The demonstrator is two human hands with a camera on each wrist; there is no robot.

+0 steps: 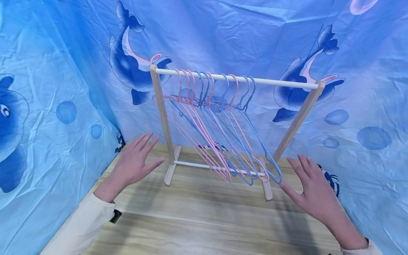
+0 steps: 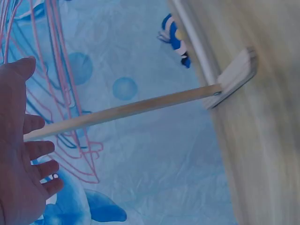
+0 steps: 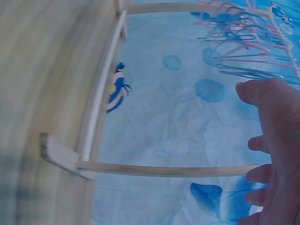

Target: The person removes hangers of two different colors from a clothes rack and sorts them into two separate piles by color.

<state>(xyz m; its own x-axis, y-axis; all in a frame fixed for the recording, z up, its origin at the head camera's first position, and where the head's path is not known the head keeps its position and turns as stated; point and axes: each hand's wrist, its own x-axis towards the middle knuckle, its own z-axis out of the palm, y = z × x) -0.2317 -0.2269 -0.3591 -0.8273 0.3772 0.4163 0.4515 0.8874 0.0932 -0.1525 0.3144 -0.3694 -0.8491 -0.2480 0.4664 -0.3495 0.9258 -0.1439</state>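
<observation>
A small wooden clothes rack [image 1: 283, 84] stands on the table, with several pink hangers [image 1: 240, 129] and blue hangers [image 1: 262, 144] hooked over its white top bar. They hang at a slant, bunched from the left end to the middle. To the left of the rack is my left hand [image 1: 133, 163], fingers spread, holding nothing. My right hand [image 1: 315, 193] is on the other side with its fingers extended, also empty; its thumb tip appears close to the lowest corner of a blue hanger, and contact cannot be told. Each wrist view shows a side post [image 2: 126, 110] [image 3: 168, 169] beyond the fingers.
A wood-grain tabletop [image 1: 191, 219] lies under the rack. Blue cloth [image 1: 197, 32] printed with dolphins surrounds the table at the back and both sides. The rack's feet [image 1: 267, 189] and its low white crossbar [image 1: 191, 164] are near the table's back edge.
</observation>
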